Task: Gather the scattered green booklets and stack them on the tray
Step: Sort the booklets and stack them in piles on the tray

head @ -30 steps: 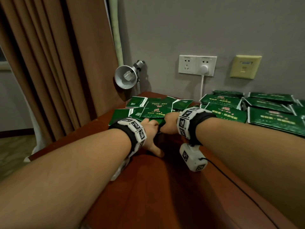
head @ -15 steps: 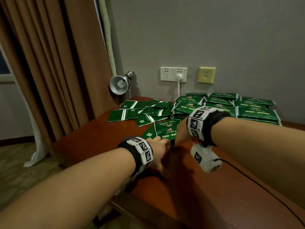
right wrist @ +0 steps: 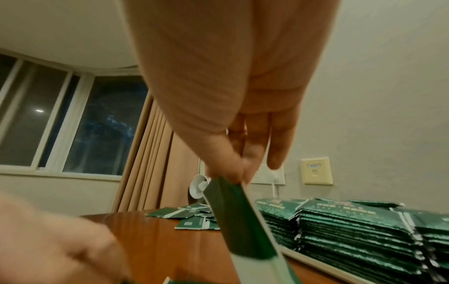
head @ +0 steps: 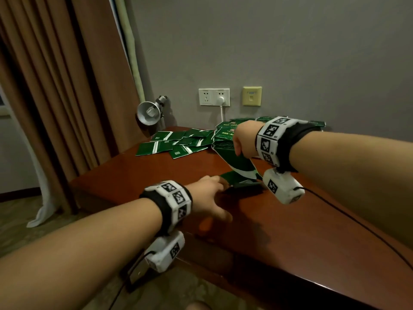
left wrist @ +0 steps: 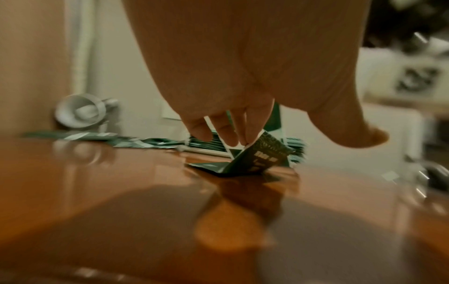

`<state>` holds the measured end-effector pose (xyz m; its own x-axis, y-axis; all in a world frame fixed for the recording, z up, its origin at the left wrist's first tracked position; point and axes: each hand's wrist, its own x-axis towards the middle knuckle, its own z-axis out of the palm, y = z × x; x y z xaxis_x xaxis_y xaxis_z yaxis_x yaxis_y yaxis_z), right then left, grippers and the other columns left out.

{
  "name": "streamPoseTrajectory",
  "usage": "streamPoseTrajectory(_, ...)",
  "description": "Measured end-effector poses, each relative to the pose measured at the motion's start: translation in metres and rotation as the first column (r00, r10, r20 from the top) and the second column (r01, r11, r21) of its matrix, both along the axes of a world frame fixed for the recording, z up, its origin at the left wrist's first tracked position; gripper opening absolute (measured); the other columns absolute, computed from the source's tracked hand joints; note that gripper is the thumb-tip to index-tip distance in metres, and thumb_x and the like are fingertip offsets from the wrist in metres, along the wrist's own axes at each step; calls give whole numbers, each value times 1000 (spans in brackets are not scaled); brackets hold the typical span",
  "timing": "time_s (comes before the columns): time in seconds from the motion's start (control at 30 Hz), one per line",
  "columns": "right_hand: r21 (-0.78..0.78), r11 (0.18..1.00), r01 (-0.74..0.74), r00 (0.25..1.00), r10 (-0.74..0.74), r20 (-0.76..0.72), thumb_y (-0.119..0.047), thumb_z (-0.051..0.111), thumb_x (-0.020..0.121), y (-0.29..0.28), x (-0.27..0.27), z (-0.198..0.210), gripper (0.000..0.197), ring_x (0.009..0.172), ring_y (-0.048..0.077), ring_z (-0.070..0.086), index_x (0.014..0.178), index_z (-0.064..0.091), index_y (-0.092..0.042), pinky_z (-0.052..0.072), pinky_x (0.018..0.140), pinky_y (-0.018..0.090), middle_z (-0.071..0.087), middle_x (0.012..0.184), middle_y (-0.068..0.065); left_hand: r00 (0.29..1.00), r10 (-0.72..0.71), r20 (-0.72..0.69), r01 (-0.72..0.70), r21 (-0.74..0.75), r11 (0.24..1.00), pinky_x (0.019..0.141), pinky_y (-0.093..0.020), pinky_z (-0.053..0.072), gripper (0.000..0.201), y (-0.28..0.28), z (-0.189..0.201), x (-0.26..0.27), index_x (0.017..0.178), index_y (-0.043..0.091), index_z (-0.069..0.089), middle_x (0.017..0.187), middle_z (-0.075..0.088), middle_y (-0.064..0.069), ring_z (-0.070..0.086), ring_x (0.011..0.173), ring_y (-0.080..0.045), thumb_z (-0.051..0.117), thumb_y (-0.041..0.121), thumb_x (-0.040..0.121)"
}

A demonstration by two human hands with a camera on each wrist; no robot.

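My head camera looks down across the table (head: pixel 290 242); both wrist cameras sit low, close, sharing the booklets (right wrist: pixel 352 226) at frame centre.

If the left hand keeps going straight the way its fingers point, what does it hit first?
Probably the loose booklet lying on the table just ahead of the left hand; its fingertips already look at its raised edge.

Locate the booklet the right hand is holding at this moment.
In the head view the booklet hangs right of centre, pinched by the right hand above the wooden table, just in front of the stacked booklets.
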<state>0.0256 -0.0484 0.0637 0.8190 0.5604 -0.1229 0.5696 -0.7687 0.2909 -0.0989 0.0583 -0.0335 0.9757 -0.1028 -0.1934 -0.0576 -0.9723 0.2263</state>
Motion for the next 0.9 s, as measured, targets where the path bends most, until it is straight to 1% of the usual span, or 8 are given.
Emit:
streamPoseTrajectory(0.1,135,989,-58,998,55,24,-12,63,86,1,-11,-5,25,95,27,63,111,61,-12,55,84,36,63,110,7,987,154,-48,-160,-218,963,98,-23,34,79,24,1,-3,145,18,42,146,37,7,43,125,-12,73,49,79)
streamPoseTrajectory(0.2,243,964,-109,992,89,92,-2,60,84,3,-7,-8,28,90,30,62,111,59,-9,54,78,37,62,103,11,941,299,-157,-336,-521,785,79,-37,53,72,47,-1,-2,136,24,52,115,64,-6,59,85,-22,75,49,73)
streamPoseTrajectory(0.27,263,954,-141,985,109,134,-2,62,83,9,-3,-7,27,90,31,62,109,62,-8,54,78,38,62,101,12,908,378,-180,-408,-577,707,62,-31,49,78,59,-3,2,131,25,57,99,63,-7,54,74,-21,71,60,62)
streamPoseTrajectory(0.37,273,945,-181,978,143,154,-1,61,83,18,2,-11,26,91,31,62,108,64,-8,54,78,37,62,101,12,857,478,-190,-495,-560,665,62,-28,43,86,68,-6,10,123,18,61,92,64,-4,53,72,-16,63,76,60)
streamPoseTrajectory(0.53,274,914,-300,941,236,242,5,53,83,30,12,-39,27,97,34,57,107,54,-6,51,85,45,59,104,14,803,589,-89,-579,-346,738,71,-32,52,33,72,-15,31,98,17,59,102,64,-11,64,82,-24,62,49,88)
streamPoseTrajectory(0.67,265,897,-353,929,302,214,-1,51,88,44,25,-58,28,103,33,55,115,53,-8,49,86,42,58,111,12,875,453,170,-446,-76,892,94,-41,48,44,62,-27,47,126,19,53,124,44,-9,50,114,-31,61,37,87)
streamPoseTrajectory(0.77,227,918,-324,946,314,83,-13,59,89,56,39,-75,34,103,29,59,123,52,-12,50,83,37,60,115,8,957,286,57,-289,67,955,98,-41,43,41,51,-39,58,117,17,53,120,42,-9,42,118,-30,61,43,86)
streamPoseTrajectory(0.9,127,966,-225,974,224,27,-23,64,85,56,62,-97,42,98,28,59,123,48,-14,53,78,37,59,110,8,974,225,3,-224,111,968,100,-44,41,64,54,-43,72,135,23,46,128,41,-8,38,120,-29,64,53,81)
